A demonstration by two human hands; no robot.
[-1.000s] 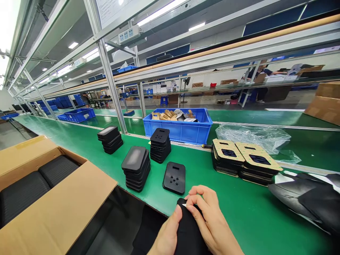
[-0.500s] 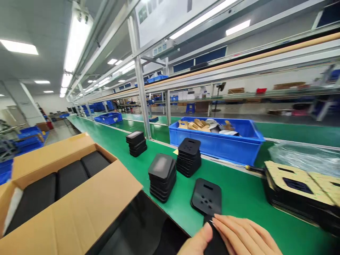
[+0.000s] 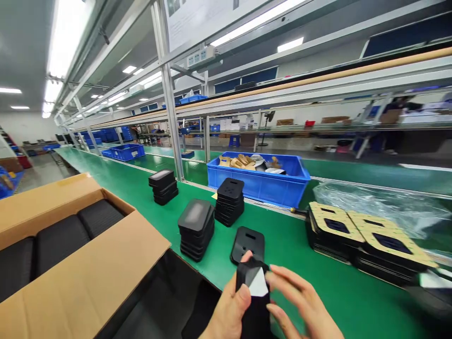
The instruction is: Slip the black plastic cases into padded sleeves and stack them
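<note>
A black panel (image 3: 254, 313) with a white corner is clamped in the left hand (image 3: 229, 306); the right hand (image 3: 305, 301) is held loosely open beside it, contact indeterminable.

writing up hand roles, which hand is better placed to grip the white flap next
Probably the right hand: its parted fingers are close to the white flap, while the left hand is occupied holding the black piece.
</note>
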